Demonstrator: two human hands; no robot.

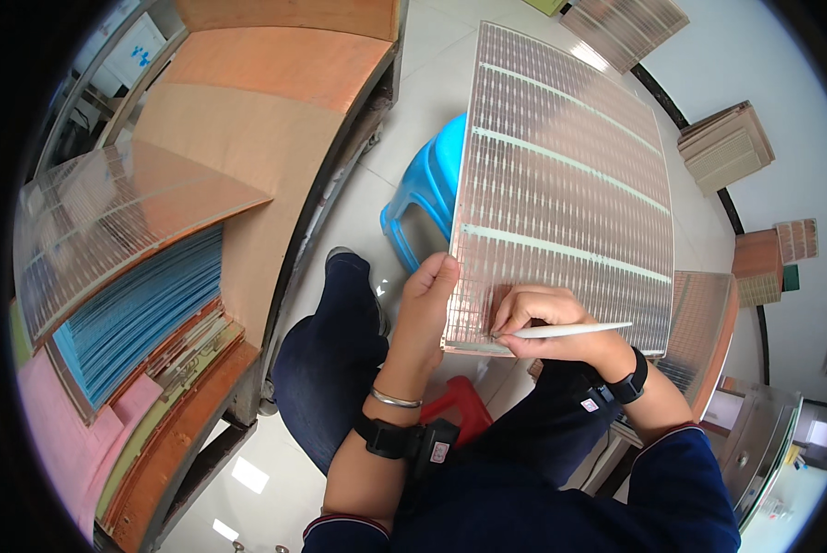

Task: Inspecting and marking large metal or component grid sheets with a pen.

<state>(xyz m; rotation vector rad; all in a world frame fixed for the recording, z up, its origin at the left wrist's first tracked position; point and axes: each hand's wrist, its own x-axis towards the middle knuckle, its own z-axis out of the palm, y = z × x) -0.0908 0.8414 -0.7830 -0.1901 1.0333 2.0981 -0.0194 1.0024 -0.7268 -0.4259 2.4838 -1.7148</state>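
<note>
A large copper-coloured circuit board panel [570,198] with pale green strips stands tilted in front of me, its near edge by my lap. My left hand [423,300] is closed on the panel's left edge near the lower corner, thumb on the front side. Low on the panel, my right hand [552,318] pinches a slim white pen-like tool [593,328]. The tool's tip points left, close to the panel's lower left part; whether it touches the surface I cannot tell.
A blue plastic stool [423,198] is behind the panel, and a red stool [464,405] is beneath me. At left, a wooden bench [248,129] bears a similar panel [146,198] above blue sheets [146,300]. More boards [727,152] lean by the right wall; another panel [699,318] is at my right.
</note>
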